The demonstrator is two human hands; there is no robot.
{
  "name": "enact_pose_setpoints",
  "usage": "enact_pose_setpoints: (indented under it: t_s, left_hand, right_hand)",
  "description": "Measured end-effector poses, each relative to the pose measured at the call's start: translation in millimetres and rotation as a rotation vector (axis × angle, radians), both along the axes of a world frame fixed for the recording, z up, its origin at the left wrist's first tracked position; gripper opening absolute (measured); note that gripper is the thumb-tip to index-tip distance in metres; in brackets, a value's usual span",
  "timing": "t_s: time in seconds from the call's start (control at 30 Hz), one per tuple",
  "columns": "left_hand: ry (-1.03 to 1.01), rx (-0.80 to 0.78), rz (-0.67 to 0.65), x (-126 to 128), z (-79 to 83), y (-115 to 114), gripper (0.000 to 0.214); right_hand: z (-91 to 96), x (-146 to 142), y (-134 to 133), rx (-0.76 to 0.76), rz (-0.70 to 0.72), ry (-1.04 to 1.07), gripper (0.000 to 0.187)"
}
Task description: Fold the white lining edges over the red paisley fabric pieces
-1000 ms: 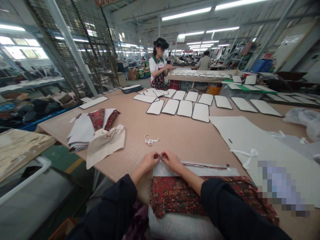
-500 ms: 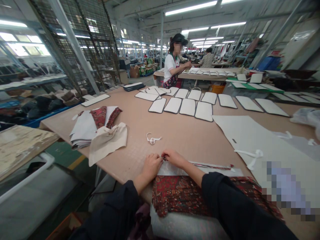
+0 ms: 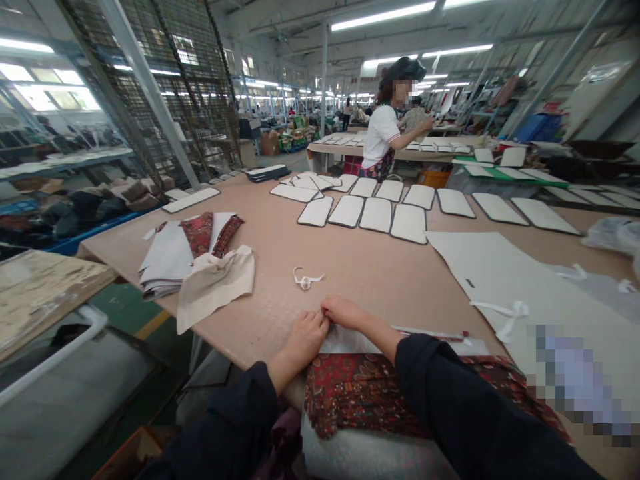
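My left hand [image 3: 306, 337] and my right hand [image 3: 346, 313] meet at the near edge of the table, fingertips pinched together. They close on the left end of a narrow patterned fabric strip [image 3: 434, 335], mostly hidden by the fingers. The strip lies along a whitish sheet [image 3: 345, 341] under my right wrist. Below the sheet, gathered dark-red patterned fabric [image 3: 360, 387] hangs over the table edge, partly covered by my right sleeve. Just beyond my hands rests a loose knotted white tape [image 3: 307, 280].
White dark-edged panels [image 3: 376, 213] lie in rows across the brown table [image 3: 270, 233]. At left are stacked pale pieces [image 3: 167, 257] and a beige cloth [image 3: 220, 283]; a large white sheet [image 3: 480, 273] covers the right. A person [image 3: 383, 133] stands beyond the table.
Both hands have shifted only slightly, still pinched together at the same corner. The person beyond the table has moved to the right.
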State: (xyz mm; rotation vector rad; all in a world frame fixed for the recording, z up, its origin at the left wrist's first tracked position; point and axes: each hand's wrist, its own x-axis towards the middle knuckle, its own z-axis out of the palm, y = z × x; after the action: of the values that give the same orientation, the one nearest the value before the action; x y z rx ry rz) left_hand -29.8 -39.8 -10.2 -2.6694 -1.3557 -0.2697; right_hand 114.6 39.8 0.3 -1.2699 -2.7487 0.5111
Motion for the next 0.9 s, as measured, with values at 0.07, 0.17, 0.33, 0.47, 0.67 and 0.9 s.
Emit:
enact_pose_setpoints:
  t_s: [0.07, 0.17, 0.33, 0.47, 0.67, 0.9]
  left_hand:
    - [-0.011, -0.025, 0.017, 1, -1.5, 2, 0.029]
    - [-0.037, -0.053, 0.062, 2, -4.7, 5, 0.026]
    - [-0.040, -0.065, 0.093, 2, -5.1, 7, 0.022]
    - [-0.039, -0.059, 0.092, 1, -5.0, 6, 0.021]
    - [-0.029, -0.035, 0.086, 2, -5.9, 7, 0.022]
    - [-0.052, 0.101, -0.064, 2, -3.6, 15, 0.028]
  right_hand:
    - [1.0, -3, 0, 0.001, -0.005, -0.018, 0.015]
    - [0.2, -5, 1, -0.029, -0.040, 0.006, 0.013]
    - [-0.7, -1, 4, -0.119, -0.101, 0.035, 0.014]
    - [1.8, 1, 4, -0.148, -0.122, 0.061, 0.012]
    - [4.0, -4, 2, -0.093, -0.140, 0.038, 0.010]
    - [8.5, 5, -13, 0.096, -0.215, 0.035, 0.016]
